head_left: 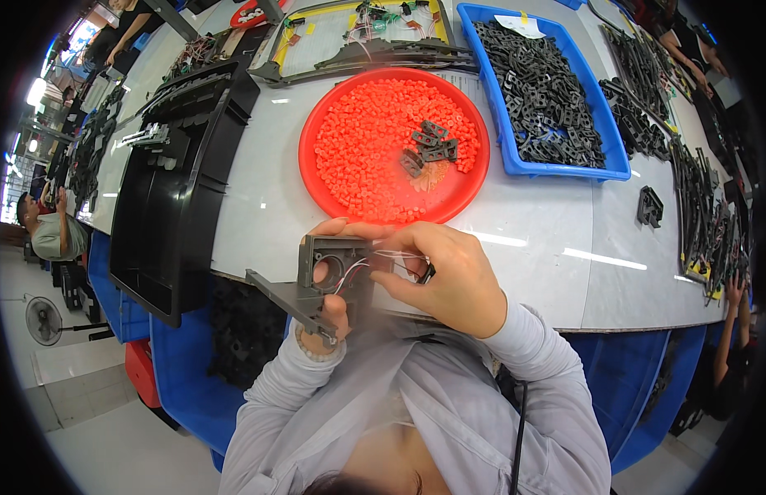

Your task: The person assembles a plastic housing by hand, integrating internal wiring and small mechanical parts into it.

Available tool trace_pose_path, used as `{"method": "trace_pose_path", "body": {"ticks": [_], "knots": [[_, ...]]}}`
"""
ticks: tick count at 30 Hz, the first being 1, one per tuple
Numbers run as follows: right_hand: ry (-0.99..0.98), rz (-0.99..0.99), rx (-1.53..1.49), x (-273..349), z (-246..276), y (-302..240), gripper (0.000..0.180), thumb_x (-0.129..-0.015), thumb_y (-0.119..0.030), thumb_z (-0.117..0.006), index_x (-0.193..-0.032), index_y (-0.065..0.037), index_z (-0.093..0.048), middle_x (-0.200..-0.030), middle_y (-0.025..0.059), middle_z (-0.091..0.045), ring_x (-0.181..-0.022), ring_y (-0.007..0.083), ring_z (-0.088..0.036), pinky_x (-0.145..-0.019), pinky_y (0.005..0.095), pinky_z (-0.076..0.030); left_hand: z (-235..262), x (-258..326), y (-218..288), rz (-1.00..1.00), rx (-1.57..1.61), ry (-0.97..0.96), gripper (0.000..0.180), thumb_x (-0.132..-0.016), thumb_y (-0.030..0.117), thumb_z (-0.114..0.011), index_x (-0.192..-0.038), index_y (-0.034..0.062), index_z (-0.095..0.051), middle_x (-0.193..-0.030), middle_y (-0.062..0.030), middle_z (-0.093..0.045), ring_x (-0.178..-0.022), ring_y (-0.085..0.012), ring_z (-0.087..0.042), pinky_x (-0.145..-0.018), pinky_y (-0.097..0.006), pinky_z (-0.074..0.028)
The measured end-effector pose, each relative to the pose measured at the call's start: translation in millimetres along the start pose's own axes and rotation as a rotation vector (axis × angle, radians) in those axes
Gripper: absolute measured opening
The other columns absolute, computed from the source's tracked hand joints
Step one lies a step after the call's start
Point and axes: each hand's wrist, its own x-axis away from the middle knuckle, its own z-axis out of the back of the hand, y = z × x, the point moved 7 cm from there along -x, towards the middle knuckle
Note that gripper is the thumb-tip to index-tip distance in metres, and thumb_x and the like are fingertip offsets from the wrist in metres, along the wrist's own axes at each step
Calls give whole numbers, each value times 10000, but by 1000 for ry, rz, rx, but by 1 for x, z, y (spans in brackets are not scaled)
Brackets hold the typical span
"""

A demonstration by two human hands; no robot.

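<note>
My left hand [329,309] grips a grey plastic bracket [317,276] with a round hole and a long flat arm pointing left. Thin red and white wires [374,262] run from the bracket to my right hand [445,276], which pinches them together with a small dark part at its fingertips. Both hands are at the near edge of the grey table [531,239], just below a round red tray [317,177] filled with small orange beads [366,140] and a few dark plastic pieces [431,148].
A blue bin [515,165] of black plastic parts stands at the back right. A large black moulded tray [176,190] lies at the left. Black strips and parts [696,206] line the right side, one loose part [649,206] near them. Other people work around the table.
</note>
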Motion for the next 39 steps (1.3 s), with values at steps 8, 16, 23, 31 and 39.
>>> {"method": "trace_pose_path", "body": {"ticks": [8,16,23,31,39], "knots": [[-51,50,45,1,4,-5,238,-654,-112,-756,-838,-49,-620,-626,45,-552,-534,188,-536,-502,318,-423,1,2,-3,0,-24,-50,862,-720,587,-677,-1308,77,-305,-1183,-186,-500,-1130,-327,-507,-965,-458,-434],[-20,133,174,4,0,-9,221,-657,-130,-733,-811,-56,-593,-680,66,-590,-607,252,-576,-565,366,-450,-2,8,2,-91,-165,5,840,-732,557,-686,-1293,52,-318,-1169,-187,-507,-1122,-323,-511,-963,-447,-432],[-40,120,174,7,-1,-8,224,-657,-139,-736,-810,-60,-593,-695,61,-593,-626,253,-575,-580,362,-448,0,4,-4,-13,-10,-2,846,-717,546,-710,-1304,77,-322,-1163,-172,-514,-1102,-309,-524,-894,-394,-475],[-75,110,171,5,-1,-4,236,-672,-153,-733,-848,-53,-612,-697,71,-607,-606,251,-586,-566,365,-453,-4,3,-2,-9,-84,2,854,-703,561,-713,-1297,78,-336,-1170,-175,-517,-1102,-312,-532,-864,-386,-493],[-102,-62,-43,1,-2,9,267,-674,-81,-756,-911,-25,-647,-695,67,-583,-570,141,-553,-525,267,-454,-3,-1,-8,10,107,41,775,-757,485,-704,-1296,62,-342,-1205,-207,-512,-1074,-312,-557,-860,-398,-503]]}}
